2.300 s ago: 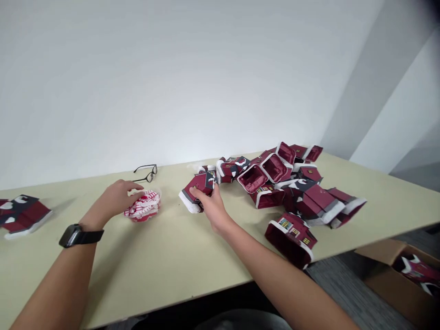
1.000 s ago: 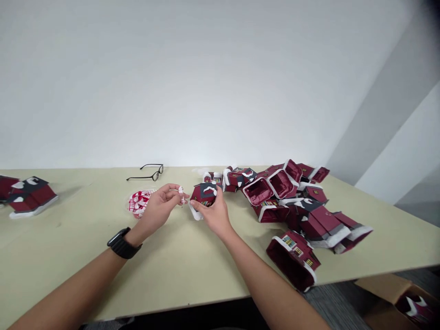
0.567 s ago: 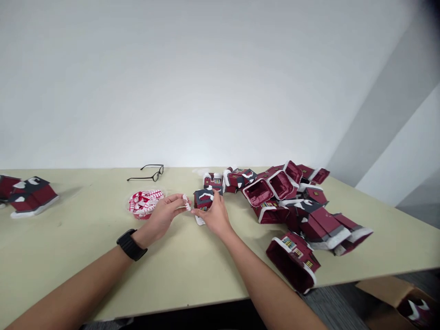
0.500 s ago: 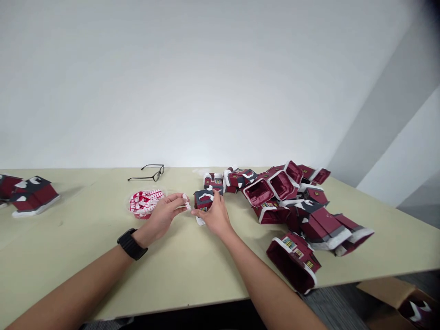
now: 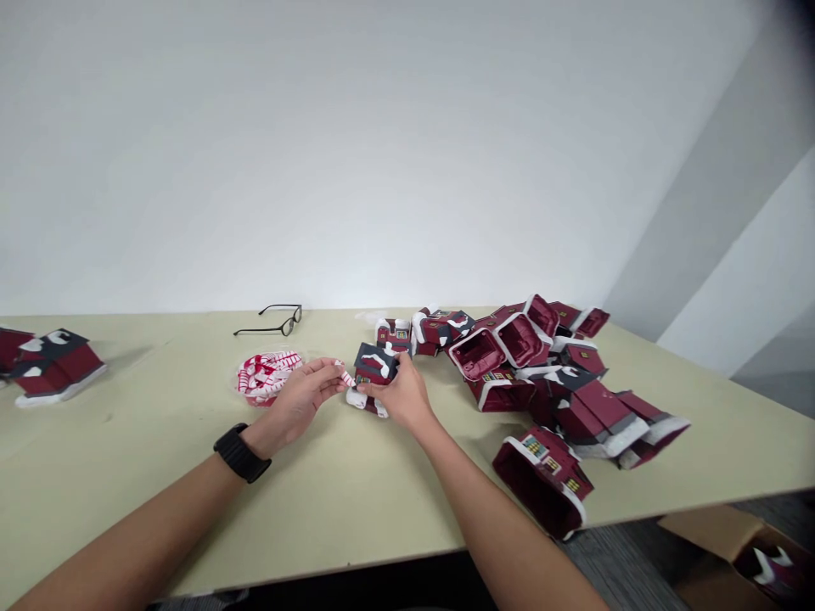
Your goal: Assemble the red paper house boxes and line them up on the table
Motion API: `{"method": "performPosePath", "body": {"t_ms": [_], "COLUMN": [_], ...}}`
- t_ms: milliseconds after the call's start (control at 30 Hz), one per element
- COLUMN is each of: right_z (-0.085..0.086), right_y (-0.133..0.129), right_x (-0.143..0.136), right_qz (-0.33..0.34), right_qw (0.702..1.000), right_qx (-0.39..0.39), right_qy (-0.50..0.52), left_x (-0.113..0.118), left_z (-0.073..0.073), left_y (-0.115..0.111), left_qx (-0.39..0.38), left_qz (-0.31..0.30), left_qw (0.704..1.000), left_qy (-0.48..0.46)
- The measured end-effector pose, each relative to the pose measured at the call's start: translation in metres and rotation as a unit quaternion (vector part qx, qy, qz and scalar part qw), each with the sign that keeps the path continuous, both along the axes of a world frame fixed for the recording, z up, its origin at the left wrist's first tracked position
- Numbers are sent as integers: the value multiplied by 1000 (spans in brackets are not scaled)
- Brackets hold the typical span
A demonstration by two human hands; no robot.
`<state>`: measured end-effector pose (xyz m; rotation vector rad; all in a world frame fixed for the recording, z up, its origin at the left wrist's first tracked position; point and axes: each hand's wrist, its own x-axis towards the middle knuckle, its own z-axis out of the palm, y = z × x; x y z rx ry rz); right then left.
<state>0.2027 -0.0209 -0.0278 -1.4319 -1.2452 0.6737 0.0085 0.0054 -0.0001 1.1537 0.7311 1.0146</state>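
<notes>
My right hand point(image 5: 401, 395) grips a small dark-red toy house point(image 5: 374, 368) with a grey snow-patched roof, held just above the beige table point(image 5: 356, 492). My left hand point(image 5: 302, 399), a black watch on its wrist, pinches a small red-and-white striped piece point(image 5: 345, 376) against the house's left side. Just left of that hand lies a clear bag of the same striped pieces point(image 5: 267, 376).
A heap of several red houses point(image 5: 541, 373) fills the table's right half, one point(image 5: 544, 479) near the front edge. More houses point(image 5: 54, 363) stand far left. Black glasses point(image 5: 271, 320) lie at the back. A cardboard box point(image 5: 748, 552) sits on the floor, lower right.
My left hand took a striped piece from the bag and carried it right to the house. My right hand drew the house from the pile and turned it.
</notes>
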Motion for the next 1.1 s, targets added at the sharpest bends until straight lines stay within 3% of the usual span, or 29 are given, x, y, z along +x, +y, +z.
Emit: {"method": "performPosePath", "body": {"t_ms": [100, 333, 767, 1100], "right_z": [1, 4, 10, 9], "right_y": [0, -6, -9, -10], "right_x": [-1, -7, -14, -14], "right_qz": [-14, -15, -26, -15], "right_qw": [1000, 997, 997, 997], "right_qx": [17, 1, 0, 22], "right_qy": [14, -69, -75, -74], "left_x": [2, 7, 13, 10], "left_z": [-1, -2, -7, -8], "left_y": [-2, -6, -9, -3], "left_qx": [-10, 12, 4, 8], "left_qz": [-29, -76, 25, 54], "left_qw": [1000, 997, 1000, 998], "left_qy": [7, 32, 12, 17]}}
